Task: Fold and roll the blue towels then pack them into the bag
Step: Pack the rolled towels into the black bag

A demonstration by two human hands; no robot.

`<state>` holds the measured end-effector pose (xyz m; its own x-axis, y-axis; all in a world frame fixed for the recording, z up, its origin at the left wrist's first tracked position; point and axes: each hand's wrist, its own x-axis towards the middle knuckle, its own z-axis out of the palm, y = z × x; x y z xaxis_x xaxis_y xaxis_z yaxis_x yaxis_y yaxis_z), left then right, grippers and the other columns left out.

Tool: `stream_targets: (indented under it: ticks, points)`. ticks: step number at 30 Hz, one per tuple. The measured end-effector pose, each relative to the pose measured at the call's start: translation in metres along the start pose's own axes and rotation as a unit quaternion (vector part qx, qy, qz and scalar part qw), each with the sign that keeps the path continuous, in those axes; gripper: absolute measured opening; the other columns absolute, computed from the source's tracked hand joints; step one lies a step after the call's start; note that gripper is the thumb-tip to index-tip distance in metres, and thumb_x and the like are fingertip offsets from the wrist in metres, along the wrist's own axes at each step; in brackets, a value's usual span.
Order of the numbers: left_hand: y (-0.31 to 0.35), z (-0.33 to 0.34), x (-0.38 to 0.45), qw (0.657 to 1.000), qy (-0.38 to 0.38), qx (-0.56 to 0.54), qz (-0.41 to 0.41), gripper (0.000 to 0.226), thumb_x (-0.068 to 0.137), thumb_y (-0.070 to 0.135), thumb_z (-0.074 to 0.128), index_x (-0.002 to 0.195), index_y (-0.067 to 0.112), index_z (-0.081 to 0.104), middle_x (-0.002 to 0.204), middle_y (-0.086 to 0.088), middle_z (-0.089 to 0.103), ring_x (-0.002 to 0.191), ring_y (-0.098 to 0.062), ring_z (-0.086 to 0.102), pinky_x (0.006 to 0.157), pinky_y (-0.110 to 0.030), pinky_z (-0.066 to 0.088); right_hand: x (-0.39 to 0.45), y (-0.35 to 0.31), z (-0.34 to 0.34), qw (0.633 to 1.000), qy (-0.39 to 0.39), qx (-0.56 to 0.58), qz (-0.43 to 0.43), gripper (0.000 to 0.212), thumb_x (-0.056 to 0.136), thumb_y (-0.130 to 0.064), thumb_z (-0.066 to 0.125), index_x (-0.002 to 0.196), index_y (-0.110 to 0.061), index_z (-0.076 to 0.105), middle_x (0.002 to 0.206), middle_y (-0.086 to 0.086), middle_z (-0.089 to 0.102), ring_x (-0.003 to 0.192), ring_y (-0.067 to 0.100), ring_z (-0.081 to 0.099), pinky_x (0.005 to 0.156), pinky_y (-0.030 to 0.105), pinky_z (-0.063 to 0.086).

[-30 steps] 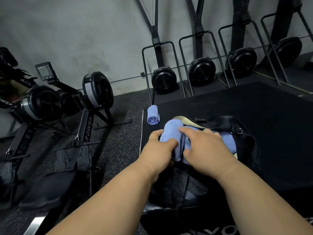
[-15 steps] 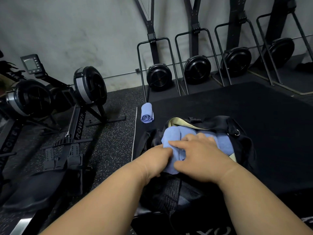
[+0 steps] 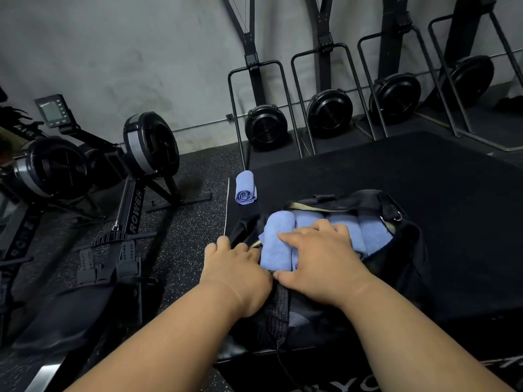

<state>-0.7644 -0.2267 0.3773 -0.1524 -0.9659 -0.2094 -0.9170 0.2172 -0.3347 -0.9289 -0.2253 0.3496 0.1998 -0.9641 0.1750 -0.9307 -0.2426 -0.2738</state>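
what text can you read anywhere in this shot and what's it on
"ROWER" on the leg of the near rowing machine.
"YO", cut off by the frame edge, on the side of the black platform.
Lettering on the far-left rowing machine: partly hidden, not readable.
Monitor screen: too small to read.

Both bare forearms reach in from six o'clock, the left from seven, the right from five, converging toward twelve. The left hand (image 3: 237, 267) lies knuckles up, its fingers curled over and hidden at the tips, thumb out toward eleven. The right hand (image 3: 317, 258) lies palm down, fingers spread and nearly straight, forefinger pointing to ten o'clock.
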Motion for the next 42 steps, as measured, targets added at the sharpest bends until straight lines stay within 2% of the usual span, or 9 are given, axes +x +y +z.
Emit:
stream_targets:
  ticks: [7,11,15,19,25,28,36,40,42]
  points:
    - [-0.017,0.003,-0.003,0.996,0.091,-0.011,-0.023,0.054,0.101,0.054,0.023,0.105,0.026,0.07,0.103,0.006,0.051,0.1,-0.024,0.025,0.094,-0.045,0.024,0.0,-0.002,-0.002,1.0,-0.003,-0.012,-0.014,0.064,0.075,-0.081,0.047,0.113,-0.032,0.064,0.141,-0.015,0.056,0.123,0.02,0.044,0.102,0.043,0.031]
    - [-0.022,0.007,0.004,0.993,0.113,-0.019,-0.02,0.058,0.105,0.05,0.018,0.095,0.024,0.07,0.1,0.009,0.059,0.096,-0.023,0.022,0.092,-0.044,0.024,0.002,-0.001,-0.001,0.999,0.012,0.037,-0.027,0.053,0.077,-0.07,0.062,0.115,-0.035,0.052,0.141,-0.016,0.049,0.125,0.021,0.047,0.103,0.043,0.031]
    - [-0.02,0.011,0.012,0.995,0.103,0.012,0.006,0.036,0.103,0.04,0.033,0.101,0.026,0.065,0.105,0.008,0.065,0.098,-0.025,0.026,0.088,-0.045,0.023,0.003,-0.004,0.005,0.998,-0.033,0.019,-0.059,0.075,0.086,-0.061,0.06,0.153,-0.052,0.029,0.155,-0.017,0.038,0.137,0.021,0.037,0.11,0.045,0.022]
    - [-0.019,0.013,0.024,0.996,0.076,0.051,-0.001,0.028,0.099,0.033,0.039,0.121,0.029,0.056,0.111,0.006,0.065,0.113,-0.029,0.033,0.087,-0.044,0.022,0.005,-0.005,0.005,0.996,-0.055,0.002,-0.069,0.062,0.09,-0.057,0.059,0.149,-0.057,0.04,0.158,-0.009,0.035,0.14,0.025,0.034,0.113,0.045,0.016]
    - [-0.018,0.005,0.059,0.997,0.063,0.028,-0.025,0.045,0.098,0.036,0.043,0.142,0.026,0.044,0.128,0.001,0.064,0.121,-0.033,0.037,0.095,-0.045,0.026,0.007,-0.005,0.001,0.994,-0.069,0.001,-0.08,0.055,0.086,-0.051,0.061,0.139,-0.053,0.051,0.154,-0.006,0.039,0.131,0.024,0.043,0.11,0.046,0.025]
    - [-0.016,-0.001,0.072,0.996,0.073,0.036,-0.027,0.039,0.096,0.039,0.047,0.133,0.028,0.051,0.126,0.002,0.065,0.121,-0.032,0.036,0.093,-0.045,0.025,0.007,-0.004,0.002,0.994,-0.072,0.006,-0.087,0.053,0.085,-0.048,0.062,0.137,-0.05,0.053,0.151,-0.007,0.041,0.127,0.022,0.048,0.107,0.044,0.027]
    - [-0.027,0.001,0.092,0.973,0.225,0.036,-0.038,0.016,0.092,0.035,0.054,0.102,0.026,0.062,0.099,0.005,0.069,0.104,-0.026,0.047,0.084,-0.042,0.027,0.004,0.003,-0.001,0.991,-0.076,0.045,-0.098,0.05,0.088,-0.04,0.066,0.136,-0.049,0.057,0.157,-0.007,0.04,0.133,0.019,0.05,0.111,0.043,0.028]
    - [-0.034,0.009,0.097,0.972,0.225,-0.023,-0.065,0.045,0.081,0.056,0.07,0.113,0.029,0.053,0.114,-0.003,0.057,0.108,-0.031,0.052,0.087,-0.043,0.039,0.004,0.005,0.0,0.991,-0.073,0.046,-0.102,0.053,0.089,-0.042,0.066,0.14,-0.051,0.053,0.16,-0.006,0.036,0.134,0.017,0.049,0.111,0.043,0.028]
    - [-0.041,0.015,0.096,0.967,0.216,-0.108,-0.08,0.046,0.081,0.049,0.074,0.113,0.029,0.049,0.114,-0.006,0.05,0.106,-0.035,0.055,0.084,-0.043,0.046,0.004,0.006,0.002,0.992,-0.07,0.039,-0.101,0.059,0.09,-0.043,0.065,0.145,-0.053,0.047,0.159,-0.006,0.035,0.135,0.019,0.049,0.11,0.042,0.027]
